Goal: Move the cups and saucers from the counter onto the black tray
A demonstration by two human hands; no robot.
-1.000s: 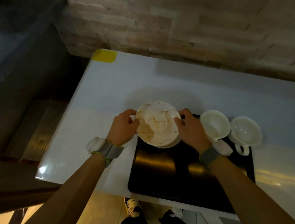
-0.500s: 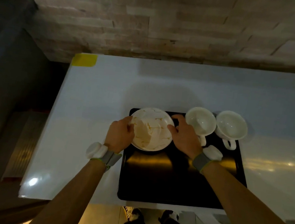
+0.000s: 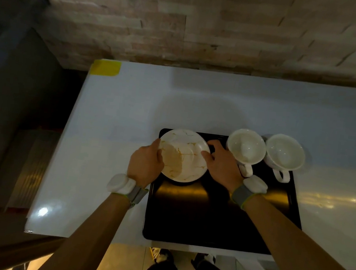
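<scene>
No readable text, labels, brands or numbers anywhere in view. Yellow tape patch (image 3: 105, 67) at the counter's 11 o'clock corner is blank. White wrist devices on both forearms show no markings at this resolution. Saucer (image 3: 183, 155) carries only gold veining, no lettering. The two white cups at 2 o'clock are plain.
</scene>
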